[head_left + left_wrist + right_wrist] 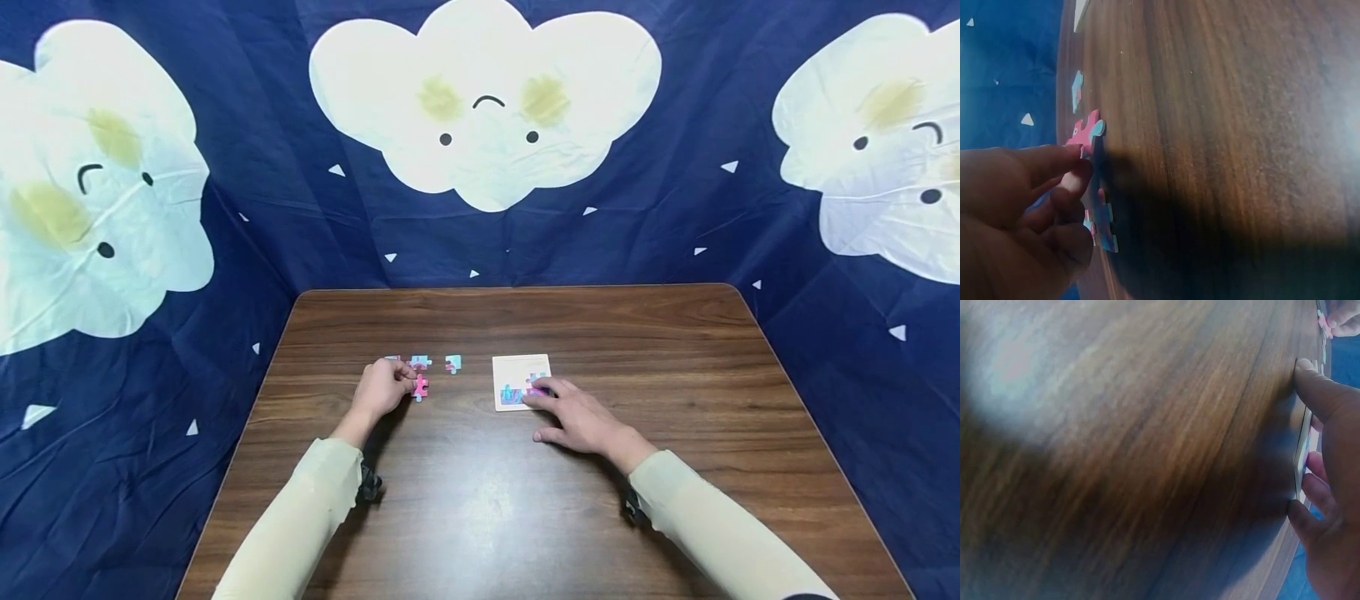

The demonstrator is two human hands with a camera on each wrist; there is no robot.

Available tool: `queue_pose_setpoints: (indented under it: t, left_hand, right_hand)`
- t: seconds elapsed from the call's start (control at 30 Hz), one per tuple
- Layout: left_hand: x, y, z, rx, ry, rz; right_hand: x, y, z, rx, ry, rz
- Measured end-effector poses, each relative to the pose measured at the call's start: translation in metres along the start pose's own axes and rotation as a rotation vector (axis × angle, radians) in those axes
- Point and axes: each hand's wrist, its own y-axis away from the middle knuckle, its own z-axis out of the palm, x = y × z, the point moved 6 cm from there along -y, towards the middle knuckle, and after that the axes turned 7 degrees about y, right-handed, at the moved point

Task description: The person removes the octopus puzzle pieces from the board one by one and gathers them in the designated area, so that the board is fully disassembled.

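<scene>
My left hand (pixel 381 388) pinches a pink jigsaw puzzle piece (pixel 422 387) between thumb and fingertips, at the left of the table. In the left wrist view this pink piece (pixel 1088 132) shows a light blue knob and appears tilted. To the right lies a square white puzzle board (pixel 517 367), its lower part holding joined blue and purple pieces (pixel 512 396). My right hand (pixel 588 419) rests at the board's right side, fingers spread over the fitted pieces and partly hiding them. In the right wrist view the thumb (pixel 1313 381) lies by the board's edge.
Behind the left hand are a blue and pink piece (pixel 419 362), another loose piece (pixel 453 363) and one partly hidden by the fingers (pixel 393 358). The brown wooden table (pixel 480 492) ends at a blue cloth (pixel 480 242) with white clouds.
</scene>
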Motion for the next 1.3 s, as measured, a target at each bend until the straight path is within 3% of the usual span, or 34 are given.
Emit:
queue_pose_setpoints:
  t: [0.33, 0.6, 1.0, 1.3]
  left_hand:
    - [0.0, 0.0, -0.001, -0.002, -0.071, -0.047]
    - [0.003, -0.001, 0.002, 0.001, -0.141, -0.039]
    - [0.007, -0.001, 0.001, 0.005, -0.129, -0.051]
    - [0.02, -0.002, 0.001, 0.013, -0.073, -0.017]
  right_hand:
    - [-0.001, 0.0, -0.001, 0.009, 0.003, -0.007]
    - [-0.001, 0.0, -0.002, -0.005, -0.011, 0.003]
    - [0.0, 0.001, 0.0, -0.015, -0.007, 0.01]
    - [0.0, 0.001, 0.0, -0.028, 0.009, 0.022]
